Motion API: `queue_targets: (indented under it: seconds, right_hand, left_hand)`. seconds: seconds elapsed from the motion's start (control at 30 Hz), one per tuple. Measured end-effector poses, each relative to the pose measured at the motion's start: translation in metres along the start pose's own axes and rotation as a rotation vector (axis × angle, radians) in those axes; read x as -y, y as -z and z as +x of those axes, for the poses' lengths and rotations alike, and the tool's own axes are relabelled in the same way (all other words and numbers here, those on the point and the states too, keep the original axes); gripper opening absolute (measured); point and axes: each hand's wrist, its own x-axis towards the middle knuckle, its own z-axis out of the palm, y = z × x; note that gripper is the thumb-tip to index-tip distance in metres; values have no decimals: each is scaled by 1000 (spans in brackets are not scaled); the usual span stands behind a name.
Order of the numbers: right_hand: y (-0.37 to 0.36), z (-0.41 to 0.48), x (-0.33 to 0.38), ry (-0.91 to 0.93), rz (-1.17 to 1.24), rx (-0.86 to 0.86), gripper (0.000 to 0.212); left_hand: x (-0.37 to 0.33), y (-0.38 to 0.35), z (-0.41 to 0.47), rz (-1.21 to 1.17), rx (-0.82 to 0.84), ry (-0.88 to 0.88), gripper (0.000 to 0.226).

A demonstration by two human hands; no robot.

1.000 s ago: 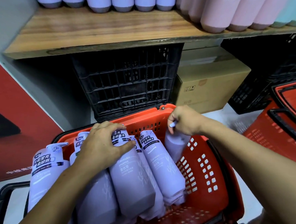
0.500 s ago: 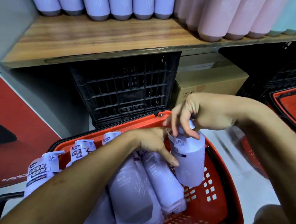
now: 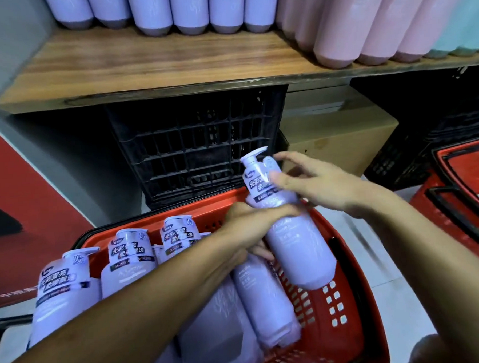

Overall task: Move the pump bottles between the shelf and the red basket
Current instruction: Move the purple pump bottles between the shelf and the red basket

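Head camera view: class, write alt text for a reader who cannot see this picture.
A person's left hand grips a lavender plastic pump bottle, held above a red plastic slotted basket, while the right hand touches its labelled top. More lavender pump bottles lie in the basket, below a wooden shelf of lavender and pink bottles.

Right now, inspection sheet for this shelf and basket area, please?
Surface: wooden shelf carries lilac bottles and pink bottles along its back.
Job's things: lifted pump bottle above the red basket; more pump bottles lie inside.
Clutter: black crate and cardboard box under the shelf.
Fingers: left hand grips the lifted pump bottle's body; right hand touches its top, fingers straight.
Cables: nothing seen.
Surroundings: second red basket at right; red panel at left.
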Motion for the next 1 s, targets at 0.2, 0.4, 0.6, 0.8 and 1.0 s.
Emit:
queue_targets:
  seconds: [0.2, 0.4, 0.6, 0.8, 1.0]
  right_hand:
    - [-41, -1, -8, 0, -451, 230, 147]
    - [-57, 2, -32, -8, -393, 0, 132]
    - [-72, -1, -55, -259, -594, 112, 130]
    - [-79, -5, -63, -336, -604, 203, 105]
    - [-90, -5, -81, -450, -572, 232, 120]
  left_hand:
    - [9, 4, 6, -171, -76, 135, 47]
    - [9, 13, -1, -20, -36, 60, 48]
    - [10, 48, -26, 608, -159, -404, 31]
    - [30, 78, -36, 909, -134, -461, 36]
    - [40, 77, -33, 1020, -142, -524, 36]
